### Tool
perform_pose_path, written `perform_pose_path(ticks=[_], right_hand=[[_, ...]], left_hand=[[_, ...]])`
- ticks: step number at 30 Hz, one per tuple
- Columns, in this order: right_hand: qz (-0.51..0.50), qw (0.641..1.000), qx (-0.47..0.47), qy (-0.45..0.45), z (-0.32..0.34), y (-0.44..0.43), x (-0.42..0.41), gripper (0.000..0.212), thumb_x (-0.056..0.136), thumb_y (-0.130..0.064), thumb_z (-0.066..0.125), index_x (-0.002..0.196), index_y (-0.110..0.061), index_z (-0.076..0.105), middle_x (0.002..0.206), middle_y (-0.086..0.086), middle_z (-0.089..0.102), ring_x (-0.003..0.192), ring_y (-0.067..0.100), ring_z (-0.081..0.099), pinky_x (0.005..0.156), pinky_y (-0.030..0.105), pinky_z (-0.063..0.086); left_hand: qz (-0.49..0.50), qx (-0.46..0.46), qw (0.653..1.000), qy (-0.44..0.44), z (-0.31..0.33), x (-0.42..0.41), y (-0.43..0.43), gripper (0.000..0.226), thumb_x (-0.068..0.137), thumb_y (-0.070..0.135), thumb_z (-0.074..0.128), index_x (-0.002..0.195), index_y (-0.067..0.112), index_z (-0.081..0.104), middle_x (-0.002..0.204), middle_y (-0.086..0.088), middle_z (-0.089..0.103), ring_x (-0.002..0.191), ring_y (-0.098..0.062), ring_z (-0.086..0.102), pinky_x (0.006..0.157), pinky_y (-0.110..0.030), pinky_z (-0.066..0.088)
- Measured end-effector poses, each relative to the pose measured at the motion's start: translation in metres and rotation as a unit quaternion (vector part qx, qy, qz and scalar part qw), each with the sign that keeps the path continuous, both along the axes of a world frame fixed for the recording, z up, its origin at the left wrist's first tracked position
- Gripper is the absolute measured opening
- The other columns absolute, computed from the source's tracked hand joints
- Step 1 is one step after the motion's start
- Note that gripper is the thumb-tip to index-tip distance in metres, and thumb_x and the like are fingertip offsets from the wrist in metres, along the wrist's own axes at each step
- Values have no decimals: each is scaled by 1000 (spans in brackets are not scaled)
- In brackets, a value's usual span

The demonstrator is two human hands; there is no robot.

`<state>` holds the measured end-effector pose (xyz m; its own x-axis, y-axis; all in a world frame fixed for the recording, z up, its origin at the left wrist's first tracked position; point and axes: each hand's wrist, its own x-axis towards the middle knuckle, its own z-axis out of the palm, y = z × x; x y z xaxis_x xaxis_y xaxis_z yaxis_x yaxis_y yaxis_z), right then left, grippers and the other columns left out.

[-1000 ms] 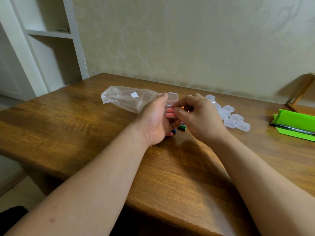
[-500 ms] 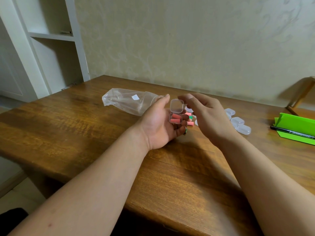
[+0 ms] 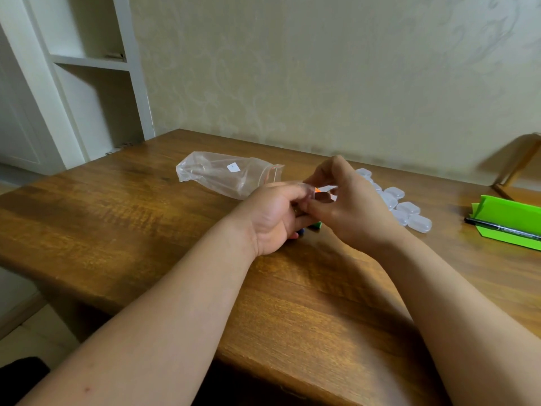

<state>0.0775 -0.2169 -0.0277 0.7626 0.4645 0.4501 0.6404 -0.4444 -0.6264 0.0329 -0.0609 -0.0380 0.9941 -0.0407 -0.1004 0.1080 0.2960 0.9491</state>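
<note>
The left hand (image 3: pixel 275 218) and the right hand (image 3: pixel 351 209) meet above the middle of the table (image 3: pixel 140 224), fingertips touching. The right hand's thumb and forefinger arch over and pinch together on a small item (image 3: pixel 317 189), and the left hand's curled fingers close on it from the left and below. Only an orange bit of the item shows in the gap between the fingertips. The rest is hidden by the fingers, so its shape cannot be told. It sits right at the pinch, lifted off the tabletop.

Just under the hands, on the wood, a green piece (image 3: pixel 315 225) and a dark blue piece (image 3: pixel 301 230) peek out by the left hand's lower fingers. To the far left of the grip lies a clear plastic bag (image 3: pixel 222 174) on its side, its open mouth facing the hands. To the right, partly behind the right hand, a cluster of small clear boxes (image 3: pixel 409 210) rests on the table. Well apart at the right edge lies folded green paper (image 3: pixel 509 209) with a black pen (image 3: pixel 497 228) across it. A white shelf unit (image 3: pixel 96 60) stands beyond the table's far left corner.
</note>
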Motion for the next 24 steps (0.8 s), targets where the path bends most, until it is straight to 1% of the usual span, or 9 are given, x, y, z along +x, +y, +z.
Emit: perform_pose_path(ticks=[4,6,8,10,12,15,17,19,24], right_hand=[[-5,1000,-23,-10,1,-1,-4,35,92,-30,79,117,-23,55,114,-16,65,98,-10,62,79,22,54],[-5,1000,-21,-18,1,0,-5,35,91,-28,79,117,-23,56,114,-15,65,95,-6,64,80,30,57],[-2,1000,-21,-22,1,0,-5,32,90,-26,78,113,-23,56,111,-14,66,93,2,66,81,37,58],[1,1000,-22,-22,0,0,-4,31,90,-25,78,111,-23,56,108,-14,67,96,4,65,81,35,58],[5,999,-21,-29,0,-1,-2,29,90,-25,78,112,-24,58,106,-14,68,99,2,65,80,27,57],[7,1000,-10,-22,3,-6,5,28,93,-26,77,118,-24,63,107,-15,69,101,-1,65,79,14,53],[-21,1000,-3,-20,11,-17,14,32,95,-31,77,123,-24,65,107,-14,71,100,-1,66,82,16,52],[-78,997,10,-1,24,-37,27,37,95,-39,77,127,-26,66,107,-13,73,98,3,68,84,25,53],[-147,983,43,98,23,-81,46,32,93,-42,78,119,-26,71,102,-6,77,90,11,73,77,33,54]], left_hand=[[35,12,999,-2,-1,2,0,35,108,12,55,140,5,65,112,-6,76,67,-15,75,70,-37,37],[45,16,999,-10,0,0,-2,38,107,9,55,143,3,62,101,-2,78,60,-12,71,69,-35,40],[49,4,999,-20,2,-1,-4,37,107,3,53,143,1,62,84,-1,75,56,-9,69,56,-26,50],[49,-9,998,-27,2,-2,-4,38,107,0,53,144,0,60,86,-4,74,59,-10,70,48,-19,51],[42,-10,998,-39,2,-1,-4,36,108,2,54,144,1,60,94,-7,75,70,-15,72,55,-19,55],[35,-18,997,-60,0,2,-4,35,110,8,54,142,-4,59,115,-19,74,98,-26,73,80,-31,65],[27,-22,997,-71,3,3,-7,34,112,16,54,139,-5,60,128,-28,70,111,-37,72,91,-41,65],[50,6,995,-87,11,9,-10,21,113,20,55,125,4,63,124,-27,70,110,-37,73,100,-48,62],[139,71,980,-122,38,36,-12,23,112,19,54,127,4,60,105,-16,75,87,-25,73,82,-38,63]])
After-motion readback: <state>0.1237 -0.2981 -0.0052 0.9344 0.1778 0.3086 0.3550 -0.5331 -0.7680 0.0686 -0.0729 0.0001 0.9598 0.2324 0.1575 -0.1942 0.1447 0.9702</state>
